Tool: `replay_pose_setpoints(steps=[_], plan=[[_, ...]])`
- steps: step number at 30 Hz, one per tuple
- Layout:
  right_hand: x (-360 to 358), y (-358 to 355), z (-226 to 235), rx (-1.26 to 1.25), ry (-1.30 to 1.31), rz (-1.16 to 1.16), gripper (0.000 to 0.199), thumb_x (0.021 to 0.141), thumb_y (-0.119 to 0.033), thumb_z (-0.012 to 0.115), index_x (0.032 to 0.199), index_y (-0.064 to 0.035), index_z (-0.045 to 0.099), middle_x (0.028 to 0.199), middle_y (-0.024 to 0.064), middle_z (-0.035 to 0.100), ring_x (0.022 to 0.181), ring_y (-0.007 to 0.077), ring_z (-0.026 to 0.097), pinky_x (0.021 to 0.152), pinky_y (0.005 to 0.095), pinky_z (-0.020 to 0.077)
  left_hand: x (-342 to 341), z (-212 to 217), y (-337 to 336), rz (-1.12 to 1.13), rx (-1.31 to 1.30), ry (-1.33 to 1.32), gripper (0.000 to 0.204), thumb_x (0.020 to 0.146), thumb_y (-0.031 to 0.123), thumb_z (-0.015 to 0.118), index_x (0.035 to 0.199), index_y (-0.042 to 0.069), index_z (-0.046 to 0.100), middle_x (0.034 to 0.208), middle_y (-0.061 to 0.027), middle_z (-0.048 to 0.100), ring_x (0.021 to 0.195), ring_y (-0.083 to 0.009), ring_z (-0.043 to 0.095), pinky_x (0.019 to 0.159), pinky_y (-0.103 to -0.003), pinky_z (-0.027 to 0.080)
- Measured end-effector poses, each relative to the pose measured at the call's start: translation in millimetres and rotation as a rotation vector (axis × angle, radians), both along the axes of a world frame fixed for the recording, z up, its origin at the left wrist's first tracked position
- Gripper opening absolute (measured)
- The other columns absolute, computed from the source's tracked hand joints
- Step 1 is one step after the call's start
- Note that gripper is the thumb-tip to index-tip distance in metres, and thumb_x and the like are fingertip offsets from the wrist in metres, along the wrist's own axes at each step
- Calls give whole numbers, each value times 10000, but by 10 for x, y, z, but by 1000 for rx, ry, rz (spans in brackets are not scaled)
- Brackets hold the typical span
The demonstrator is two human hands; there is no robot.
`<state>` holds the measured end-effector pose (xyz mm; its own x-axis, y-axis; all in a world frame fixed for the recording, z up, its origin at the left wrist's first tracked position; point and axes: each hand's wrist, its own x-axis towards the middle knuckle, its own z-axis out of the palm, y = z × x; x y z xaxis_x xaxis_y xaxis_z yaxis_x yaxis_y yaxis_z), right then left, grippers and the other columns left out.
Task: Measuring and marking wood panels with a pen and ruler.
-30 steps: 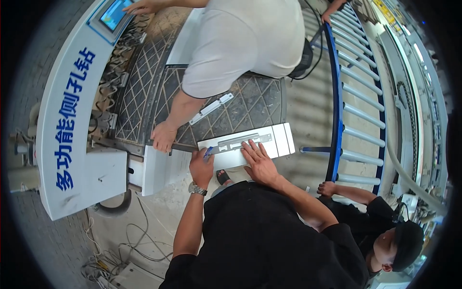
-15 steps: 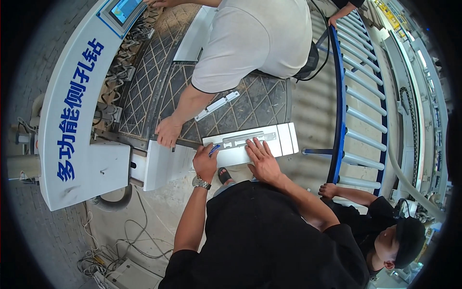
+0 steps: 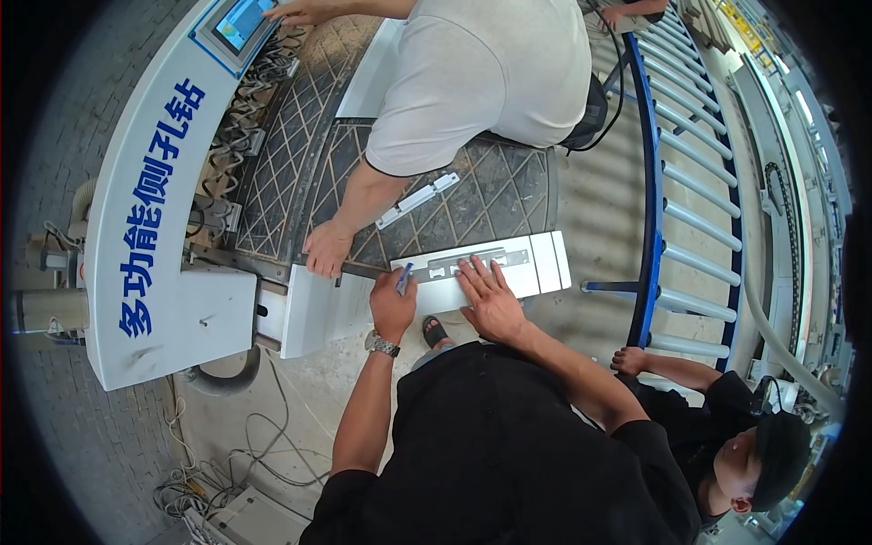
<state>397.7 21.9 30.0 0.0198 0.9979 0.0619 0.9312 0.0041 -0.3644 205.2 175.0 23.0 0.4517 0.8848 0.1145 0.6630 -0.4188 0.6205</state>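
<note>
Grip of left hand (image 3: 392, 303) curled round blue tool (image 3: 405, 275), right hand (image 3: 492, 302) flat, fingers spread on metal plate (image 3: 443, 262)

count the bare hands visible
6: left hand holding slim blue tool; right hand on white rectangular panel; other people's hands at blue-rimmed touchscreen, black tabletop edge, and far and near ends of metal roller conveyor. Some may be hidden.

White panel (image 3: 440, 293), silver plate (image 3: 510, 258), lattice-patterned tabletop (image 3: 500, 195)
</note>
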Motion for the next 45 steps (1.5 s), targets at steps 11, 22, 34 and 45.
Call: replay_pose_setpoints(steps=[11,22,34,45], plan=[[-1,5,-64,-37,-17,5,734,975,-400,632,1564,-15,420,1693,147,307,1593,353,208,1289,553,148,153,320,406,-21,-541,-514,197,988,197,712,1028,10,759,785,-103,745,660,-139,687,612,-302,524],[5,-5,-73,-23,27,-7,763,944,-370,691,1564,-18,420,1687,147,323,1587,354,232,1281,556,180,116,213,347,-42,-497,-253,179,974,144,716,1027,-21,760,792,-63,765,723,-108,711,665,-265,548],[0,-6,-75,-16,64,-7,794,916,-348,724,1564,-10,413,1683,152,328,1587,363,232,1280,569,174,196,252,415,-144,-329,-117,235,955,274,721,951,43,767,721,-172,731,649,-267,749,596,-362,555],[-9,-5,-74,-23,62,-4,794,919,-352,720,1565,-8,411,1688,148,318,1590,362,221,1284,569,163,284,389,539,-297,-178,-27,216,935,255,675,871,62,748,727,-195,697,674,-374,704,601,-445,542]])
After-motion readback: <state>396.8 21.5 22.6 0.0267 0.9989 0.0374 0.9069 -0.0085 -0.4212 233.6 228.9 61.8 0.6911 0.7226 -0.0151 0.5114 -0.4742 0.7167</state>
